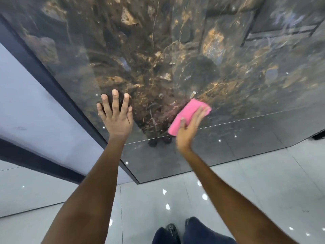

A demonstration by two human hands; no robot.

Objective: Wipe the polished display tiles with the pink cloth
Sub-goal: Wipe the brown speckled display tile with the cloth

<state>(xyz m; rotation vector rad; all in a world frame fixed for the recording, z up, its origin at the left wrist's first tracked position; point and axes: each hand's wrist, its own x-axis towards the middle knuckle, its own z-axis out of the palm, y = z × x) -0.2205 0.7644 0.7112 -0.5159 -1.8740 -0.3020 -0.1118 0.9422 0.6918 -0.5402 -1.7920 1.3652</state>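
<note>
Dark trouser legs (197,231) and one black perforated shoe (171,228) stand on the pale grey floor tiles (263,182), glossy and dotted with small reflected lights. Both my bare forearms reach up from there to the upright display panel. Its big upper tile (158,50) is polished dark stone, veined in gold and brown with bluish patches, slick enough to mirror my silhouette. Below a thin seam sits a plainer dark grey tile (228,143), equally shiny, ending at the floor. A dark frame strip (52,81) runs along the panel's left edge, with a flat pale lilac wall panel (26,103) beyond it.

My left hand (117,117) lies flat against the marbled tile near that left edge, fingers straight and spread wide. My right hand (190,125) presses the pink cloth (186,115) against the same tile just above the seam, fingers stretched over it and thumb lying on its near side. The cloth is a soft folded oblong, slightly blurred.
</note>
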